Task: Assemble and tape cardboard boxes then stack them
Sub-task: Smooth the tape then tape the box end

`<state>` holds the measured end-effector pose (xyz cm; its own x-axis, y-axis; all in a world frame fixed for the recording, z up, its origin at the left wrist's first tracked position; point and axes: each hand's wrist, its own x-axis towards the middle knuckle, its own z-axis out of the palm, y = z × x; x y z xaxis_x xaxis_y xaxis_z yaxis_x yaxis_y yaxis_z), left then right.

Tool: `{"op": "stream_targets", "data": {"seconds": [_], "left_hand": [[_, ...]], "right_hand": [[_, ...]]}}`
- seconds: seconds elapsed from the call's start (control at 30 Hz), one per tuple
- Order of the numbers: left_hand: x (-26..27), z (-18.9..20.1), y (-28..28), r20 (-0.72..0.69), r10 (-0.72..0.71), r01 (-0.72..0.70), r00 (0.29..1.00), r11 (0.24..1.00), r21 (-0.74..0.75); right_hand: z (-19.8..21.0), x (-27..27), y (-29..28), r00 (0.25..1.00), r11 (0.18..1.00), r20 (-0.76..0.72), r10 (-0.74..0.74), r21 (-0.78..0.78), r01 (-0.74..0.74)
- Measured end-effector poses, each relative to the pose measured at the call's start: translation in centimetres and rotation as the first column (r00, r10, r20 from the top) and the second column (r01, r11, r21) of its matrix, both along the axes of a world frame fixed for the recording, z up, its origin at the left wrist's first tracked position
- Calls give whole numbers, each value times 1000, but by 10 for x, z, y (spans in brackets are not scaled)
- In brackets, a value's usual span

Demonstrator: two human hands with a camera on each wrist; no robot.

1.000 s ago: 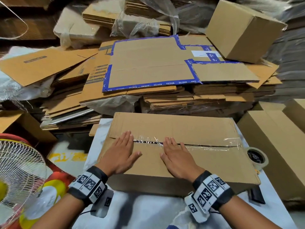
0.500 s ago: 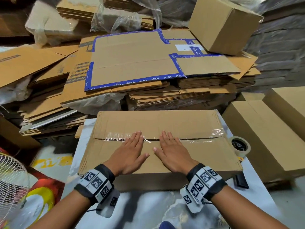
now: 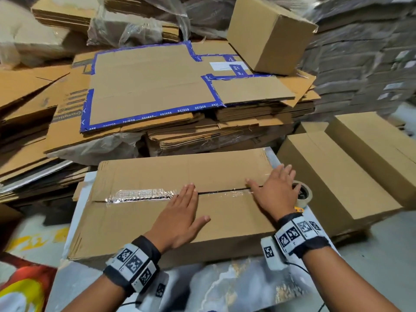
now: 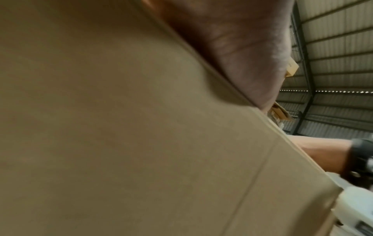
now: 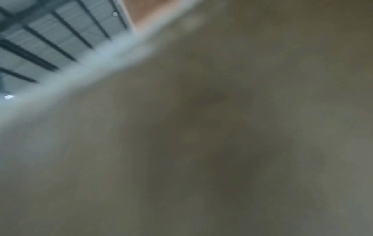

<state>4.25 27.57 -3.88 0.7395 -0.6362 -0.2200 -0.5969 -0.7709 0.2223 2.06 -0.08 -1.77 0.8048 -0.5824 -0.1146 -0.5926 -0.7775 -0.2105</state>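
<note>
Pressing flat on the long brown cardboard box (image 3: 180, 199), the left hand (image 3: 180, 218) lies palm down with its fingers straight and together and the thumb spread toward the right; its fingertips reach the strip of clear glossy tape (image 3: 144, 194) that runs along the seam between the two top flaps. The right hand (image 3: 273, 191) also lies flat and holds nothing, its fingers spread and extended over the far right end of the same seam, the thumb on the tape line. The box lies under both palms on a pale marbled table (image 3: 225, 287).

The left wrist view shows only blurred brown cardboard (image 4: 141, 127), the underside of the left hand (image 4: 232, 47) and the other forearm with its black band. The right wrist view is smeared cardboard with a corner of ribbed roof, and no fingers can be made out there.

Just beyond the right hand's fingertips a beige roll of packing tape (image 3: 304, 194) sits on the table edge, partly hidden by the hand. Further right stand two closed brown boxes (image 3: 337, 176). Ahead of both hands rises a pile of flattened brown cardboard sheets (image 3: 157, 86), the top one edged in blue printed tape, with a closed brown carton (image 3: 270, 34) tilted on its right end. Both wrists wear black bands with white coded markers (image 3: 132, 264).
</note>
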Motion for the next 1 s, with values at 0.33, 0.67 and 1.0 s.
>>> {"op": "stream_targets", "data": {"seconds": [0.33,0.67,1.0], "left_hand": [[-5,5,-83,-95,3,3,995,998,59],[-7,1,-148,-59,-3,4,998,1000,20],[-16,4,-203,-72,-70,59,995,987,-148]], "right_hand": [[-22,8,-45,996,956,92,8,293,-35],[-15,-1,-78,951,825,214,225,478,-303],[-28,-5,-104,965,335,241,-105,922,-194]]}}
